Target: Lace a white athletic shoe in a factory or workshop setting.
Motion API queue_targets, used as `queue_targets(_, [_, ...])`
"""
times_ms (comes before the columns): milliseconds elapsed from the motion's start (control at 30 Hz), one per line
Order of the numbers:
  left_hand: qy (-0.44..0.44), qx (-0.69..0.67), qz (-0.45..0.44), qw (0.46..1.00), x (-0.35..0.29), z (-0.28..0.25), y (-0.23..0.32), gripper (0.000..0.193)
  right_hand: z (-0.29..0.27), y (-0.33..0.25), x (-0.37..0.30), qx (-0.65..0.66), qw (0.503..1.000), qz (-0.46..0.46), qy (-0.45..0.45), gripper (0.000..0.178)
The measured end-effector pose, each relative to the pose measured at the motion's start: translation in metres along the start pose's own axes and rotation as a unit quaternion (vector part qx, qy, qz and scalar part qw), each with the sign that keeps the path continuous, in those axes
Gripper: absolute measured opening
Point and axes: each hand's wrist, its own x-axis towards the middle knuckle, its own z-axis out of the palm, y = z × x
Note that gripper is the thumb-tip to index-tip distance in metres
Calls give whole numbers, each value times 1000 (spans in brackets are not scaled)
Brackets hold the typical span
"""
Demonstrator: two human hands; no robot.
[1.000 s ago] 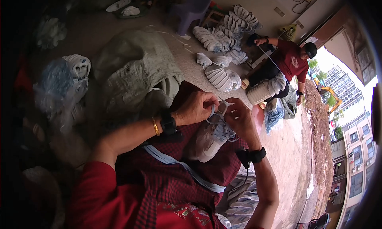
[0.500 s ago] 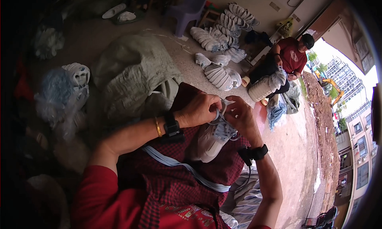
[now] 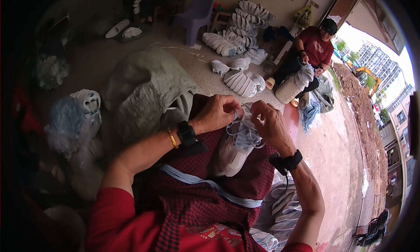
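A pale sneaker [image 3: 235, 161] lies on my lap with its toe toward me. Light-coloured shoelace [image 3: 232, 128] loops loosely over its upper. At the ankle end, my left hand [image 3: 217, 114] pinches a piece of the lace between thumb and fingertips. Just across the opening, my right hand [image 3: 272, 124] has its fingers curled against the shoe; whatever they grip is hidden. Under the shoe is a dark red checked apron [image 3: 192, 158], tied with a light blue strip [image 3: 210, 187].
To my left stand a large grey-green woven sack [image 3: 148, 83] and plastic-wrapped shoes [image 3: 89, 104]. Rows of white shoes [image 3: 238, 83] line the floor ahead, near a purple chair [image 3: 194, 17]. A seated co-worker [image 3: 313, 50] handles stacked shoes. More shoes [image 3: 282, 204] lie beside my right leg.
My right hand has shifted slightly right and its fingers are more curled. The left hand still pinches the lace, drawn a little away from the shoe. The whole view has turned slightly.
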Motion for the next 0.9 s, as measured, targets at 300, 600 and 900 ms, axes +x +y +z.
queue_targets(300, [-23,-2,-61,998,-22,-12,10,33,-36,13,-27,32,997,60,-33,30])
queue_targets(600, [-41,88,-63,993,-30,-39,23,30,6,20,-13,-134,989,-68,2,38])
queue_targets(900, [-22,92,-35,995,-26,-33,-1,16,-40,129,-58,282,934,76,204,43])
